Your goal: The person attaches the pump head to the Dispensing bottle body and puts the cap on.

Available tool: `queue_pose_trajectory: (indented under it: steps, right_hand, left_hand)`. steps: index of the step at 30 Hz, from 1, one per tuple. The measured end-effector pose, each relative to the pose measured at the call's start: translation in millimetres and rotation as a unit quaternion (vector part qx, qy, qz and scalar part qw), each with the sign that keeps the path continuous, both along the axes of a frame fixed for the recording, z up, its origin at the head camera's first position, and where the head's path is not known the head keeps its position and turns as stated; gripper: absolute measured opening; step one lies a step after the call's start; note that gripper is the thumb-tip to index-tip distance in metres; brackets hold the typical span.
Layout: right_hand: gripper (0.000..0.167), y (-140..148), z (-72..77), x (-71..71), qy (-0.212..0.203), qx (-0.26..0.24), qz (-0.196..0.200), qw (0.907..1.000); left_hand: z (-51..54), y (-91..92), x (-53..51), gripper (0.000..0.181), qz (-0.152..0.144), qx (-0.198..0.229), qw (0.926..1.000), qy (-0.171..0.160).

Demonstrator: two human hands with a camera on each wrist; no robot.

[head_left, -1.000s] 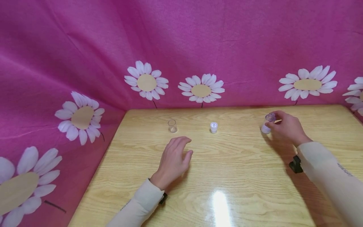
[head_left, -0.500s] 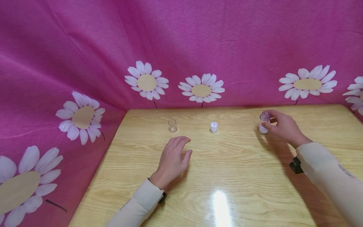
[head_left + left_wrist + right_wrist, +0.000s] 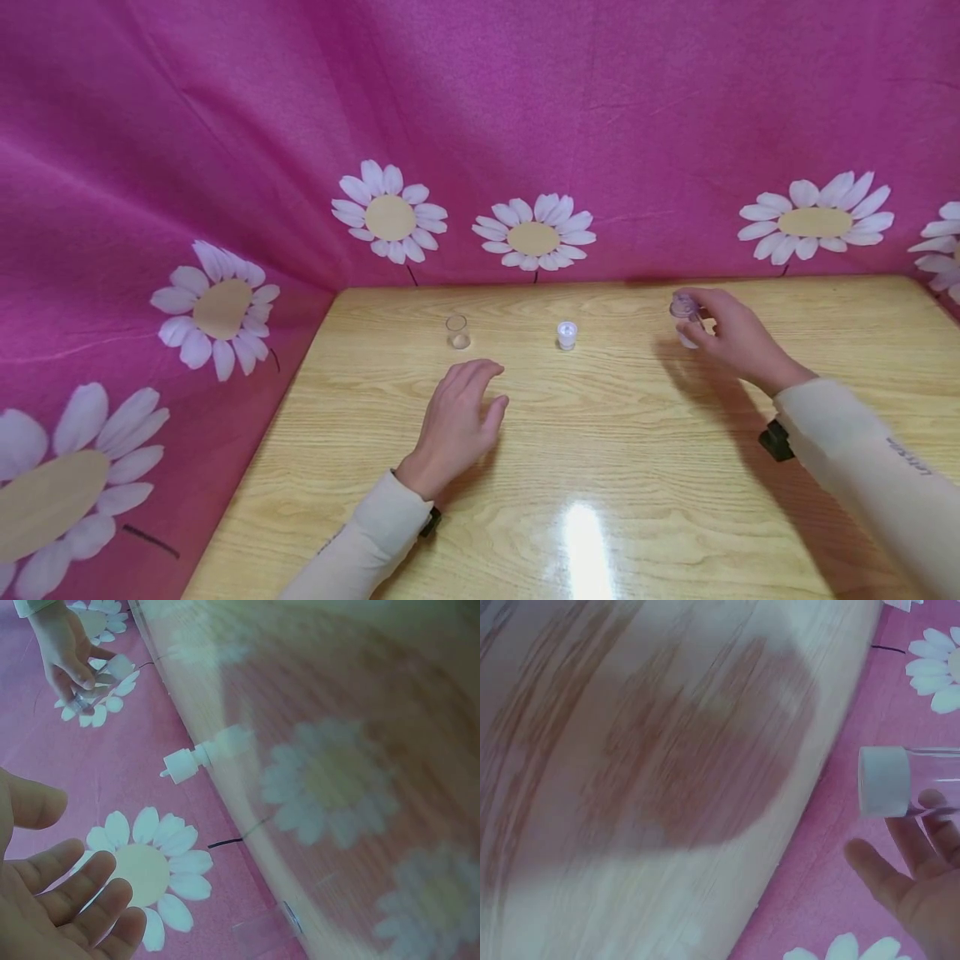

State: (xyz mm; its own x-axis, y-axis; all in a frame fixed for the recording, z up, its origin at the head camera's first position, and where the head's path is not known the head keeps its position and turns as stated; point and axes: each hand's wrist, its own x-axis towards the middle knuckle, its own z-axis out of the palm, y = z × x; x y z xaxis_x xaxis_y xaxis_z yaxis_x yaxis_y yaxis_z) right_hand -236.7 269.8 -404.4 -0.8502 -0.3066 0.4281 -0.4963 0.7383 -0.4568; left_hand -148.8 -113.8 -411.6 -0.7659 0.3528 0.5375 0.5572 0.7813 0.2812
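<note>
Baring its palm [image 3: 24, 921] only in left wrist view, left hand [image 3: 453, 421] hovers relaxed; right hand [image 3: 738, 337] grips jar [image 3: 901, 782].

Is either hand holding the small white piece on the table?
No, the head view shows the small white piece on the wooden table, apart from the left hand and the right hand.

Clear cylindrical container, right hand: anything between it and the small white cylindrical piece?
Nothing visible: only wood-grain tabletop shows between the clear container and the white piece. The clear cylindrical cup is beyond, further left.
</note>
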Motion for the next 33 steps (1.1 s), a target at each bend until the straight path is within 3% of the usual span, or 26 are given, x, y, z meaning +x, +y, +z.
queue_pose_trajectory:
  steps: [8,17,26,33]
  right_hand:
    - [0.039,-14,3.8,5.9,0.005,-0.007,0.034,0.9994]
    - [0.04,-32,8.2,14.6,-0.002,0.018,0.045,0.9988]
    - [0.039,-48,9.3,24.8,-0.043,0.022,0.057,0.9972]
    - [0.042,-56,12.1,30.7,-0.045,0.024,0.052,0.9974]
  left_hand:
    - [0.9,-0.7,-0.5,0.032,0.002,-0.002,1.0,-0.007]
    - [0.1,-1.1,-1.9,0.032,0.005,-0.001,0.9998,-0.018]
    - [4.1,2.1,-7.1,0.033,-0.001,0.014,0.9982,-0.059]
    - [10.8,5.3,-19.5,0.033,0.005,0.034,0.9938,-0.106]
